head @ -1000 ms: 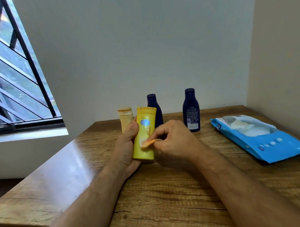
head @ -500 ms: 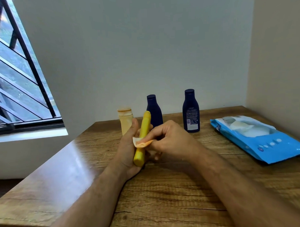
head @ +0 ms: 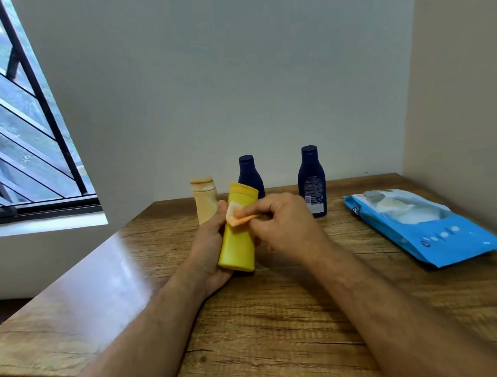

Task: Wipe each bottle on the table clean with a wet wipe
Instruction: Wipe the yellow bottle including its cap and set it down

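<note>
My left hand (head: 208, 246) grips a yellow bottle (head: 238, 245) upright above the wooden table (head: 274, 328), its thumb against the bottle's left edge. My right hand (head: 282, 223) pinches a small folded wet wipe (head: 237, 215) and presses it on the bottle's upper front. A pale beige bottle (head: 205, 202) stands just behind my left hand. Two dark blue bottles stand at the back: one (head: 249, 174) behind the yellow bottle, the other (head: 312, 183) further right.
A blue pack of wet wipes (head: 429, 232) lies flat at the table's right side, near the right wall. A barred window (head: 28, 139) is at the left. The table's left edge runs diagonally toward me.
The yellow bottle has turned in my left hand from edge-on to its broad face toward me. My right hand with the wipe has moved up to the bottle's upper part.
</note>
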### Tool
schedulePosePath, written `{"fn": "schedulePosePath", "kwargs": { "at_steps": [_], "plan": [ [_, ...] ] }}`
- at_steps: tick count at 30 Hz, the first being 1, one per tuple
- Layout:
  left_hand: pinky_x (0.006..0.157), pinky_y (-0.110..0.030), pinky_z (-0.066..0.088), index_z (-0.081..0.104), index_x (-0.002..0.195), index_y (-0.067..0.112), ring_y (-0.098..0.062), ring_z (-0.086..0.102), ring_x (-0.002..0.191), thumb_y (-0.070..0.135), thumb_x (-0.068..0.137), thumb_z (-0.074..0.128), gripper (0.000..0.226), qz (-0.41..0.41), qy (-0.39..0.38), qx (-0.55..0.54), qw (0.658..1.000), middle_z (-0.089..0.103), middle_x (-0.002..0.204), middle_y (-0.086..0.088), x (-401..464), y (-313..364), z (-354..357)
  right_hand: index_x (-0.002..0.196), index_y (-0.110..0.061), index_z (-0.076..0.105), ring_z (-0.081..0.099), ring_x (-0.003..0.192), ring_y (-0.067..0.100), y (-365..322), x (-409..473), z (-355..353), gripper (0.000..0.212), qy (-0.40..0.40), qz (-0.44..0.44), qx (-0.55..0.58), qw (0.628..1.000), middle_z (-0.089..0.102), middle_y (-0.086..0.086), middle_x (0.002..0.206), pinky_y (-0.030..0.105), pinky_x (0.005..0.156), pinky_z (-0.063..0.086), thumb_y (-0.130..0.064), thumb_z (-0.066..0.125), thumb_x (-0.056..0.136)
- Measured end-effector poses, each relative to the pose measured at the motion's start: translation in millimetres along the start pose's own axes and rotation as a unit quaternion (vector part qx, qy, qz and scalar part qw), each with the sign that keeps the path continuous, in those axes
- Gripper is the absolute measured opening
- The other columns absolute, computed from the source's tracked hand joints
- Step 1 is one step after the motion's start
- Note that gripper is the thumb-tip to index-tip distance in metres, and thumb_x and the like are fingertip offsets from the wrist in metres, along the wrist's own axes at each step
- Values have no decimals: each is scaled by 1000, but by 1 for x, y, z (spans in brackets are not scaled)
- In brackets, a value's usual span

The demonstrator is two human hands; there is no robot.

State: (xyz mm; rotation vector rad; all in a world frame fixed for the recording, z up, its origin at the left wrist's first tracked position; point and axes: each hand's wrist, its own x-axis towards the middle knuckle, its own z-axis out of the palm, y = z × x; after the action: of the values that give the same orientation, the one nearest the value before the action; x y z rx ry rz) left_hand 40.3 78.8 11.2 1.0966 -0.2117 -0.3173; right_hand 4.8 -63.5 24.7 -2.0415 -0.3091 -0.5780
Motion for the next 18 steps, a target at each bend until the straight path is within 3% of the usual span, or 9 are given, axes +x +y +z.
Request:
{"fn": "schedulePosePath", "kwargs": {
  "at_steps": [2, 4, 6, 9, 12, 14, 16, 18],
  "plan": [
    [92, -50, 56, 58, 132, 6, -37, 67, 114, 51, 101, 43, 57, -2, 27, -16, 1000, 67, 125, -24, 2, 2, -1, 101, -32, 78, 60, 84, 3, -4, -4, 1, 21, -89, -2, -47, 995, 66, -15, 94, 23, 73, 53, -19, 68, 87],
    [87, -50, 58, 57, 130, 5, -38, 68, 112, 51, 101, 44, 56, 1, 51, -23, 998, 69, 120, -25, 3, 4, -2, 98, -32, 79, 59, 87, 4, -8, -7, 3, 18, -157, 11, -68, 985, 68, -14, 93, 23, 73, 54, -22, 71, 85],
    [88, -49, 58, 61, 120, 6, -35, 72, 103, 50, 101, 45, 50, 3, 49, -4, 999, 74, 110, -22, 3, 3, -2, 96, -33, 79, 60, 83, 4, -9, -8, 3, 17, -159, 8, -95, 983, 71, -14, 90, 20, 67, 53, -24, 70, 85],
    [96, -51, 51, 67, 120, 7, -34, 69, 105, 51, 100, 45, 53, 8, 16, 55, 998, 70, 117, -23, 5, -3, -4, 99, -31, 79, 59, 66, -1, -8, -5, 0, 20, -46, -5, -80, 996, 70, -14, 87, 12, 56, 44, -20, 67, 88],
    [81, -44, 57, 70, 117, 10, -29, 70, 88, 50, 100, 45, 50, 27, -4, 72, 997, 72, 110, -22, 5, -3, -2, 105, -27, 77, 63, 65, -2, -5, 0, -5, 22, 88, -7, -20, 996, 70, -6, 97, 8, 52, 48, -17, 66, 90],
    [73, -37, 58, 69, 121, 11, -25, 70, 82, 51, 100, 46, 51, 38, -17, 75, 996, 72, 108, -20, 5, -3, -1, 108, -26, 76, 65, 78, 1, -4, 1, -5, 22, 103, -7, -32, 994, 69, -4, 105, 6, 61, 51, -17, 66, 90],
    [82, -41, 57, 67, 124, 10, -28, 70, 92, 51, 99, 47, 52, 44, -7, 63, 997, 71, 116, -21, 4, -3, -3, 105, -25, 77, 67, 77, 4, -4, 0, -4, 21, 38, 6, -21, 999, 71, -5, 101, 16, 65, 58, -16, 68, 89],
    [97, -50, 51, 69, 117, 7, -34, 68, 102, 53, 99, 46, 54, 39, 15, 38, 998, 70, 115, -22, 4, -1, -6, 101, -25, 78, 65, 67, 3, -7, -4, -3, 17, -85, 32, -33, 995, 72, -9, 91, 18, 58, 55, -18, 70, 87]
  ]
}}
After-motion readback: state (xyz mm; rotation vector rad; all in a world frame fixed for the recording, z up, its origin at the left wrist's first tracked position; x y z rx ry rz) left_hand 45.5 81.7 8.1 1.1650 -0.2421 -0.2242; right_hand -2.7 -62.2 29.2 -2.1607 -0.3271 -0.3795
